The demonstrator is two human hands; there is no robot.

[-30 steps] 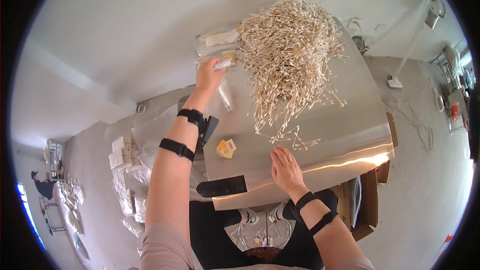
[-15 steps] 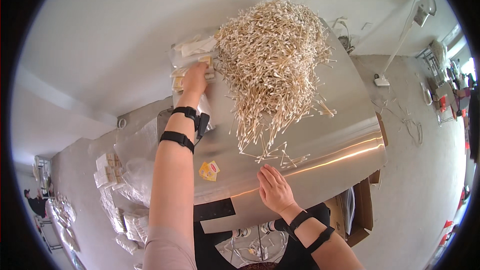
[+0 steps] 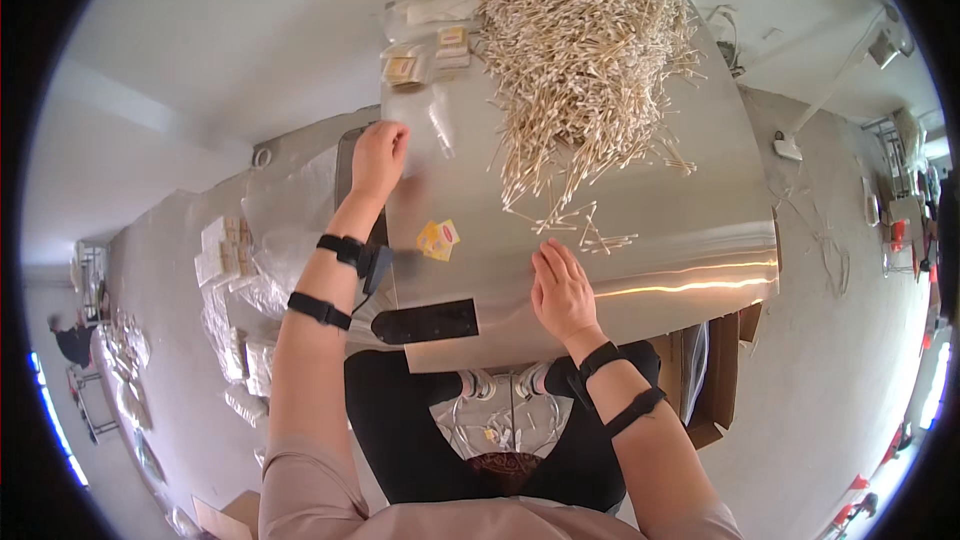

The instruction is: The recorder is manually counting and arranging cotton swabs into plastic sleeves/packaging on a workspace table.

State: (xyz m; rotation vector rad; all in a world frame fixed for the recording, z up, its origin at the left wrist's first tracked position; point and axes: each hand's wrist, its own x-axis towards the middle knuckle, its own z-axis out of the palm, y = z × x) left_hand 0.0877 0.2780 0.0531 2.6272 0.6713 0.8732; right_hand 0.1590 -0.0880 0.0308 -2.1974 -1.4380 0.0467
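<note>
Right hand (image 3: pixel 562 290) palm down, fingers stretched out and nothing gripped, this person has it on the metal counter (image 3: pixel 700 190) just short of some stray cotton swabs (image 3: pixel 607 241), while the left hand (image 3: pixel 378 158) curls loosely by the left edge (whether anything sits inside, I can't tell). Beyond, the swab heap (image 3: pixel 590 50) runs lengthwise away from the person, tapering to its near end, its sticks aimed every which way. Left of it, a clear plastic sleeve (image 3: pixel 441 122) points nearly straight away, with yellow cards (image 3: pixel 437 239) lying nearer.
</note>
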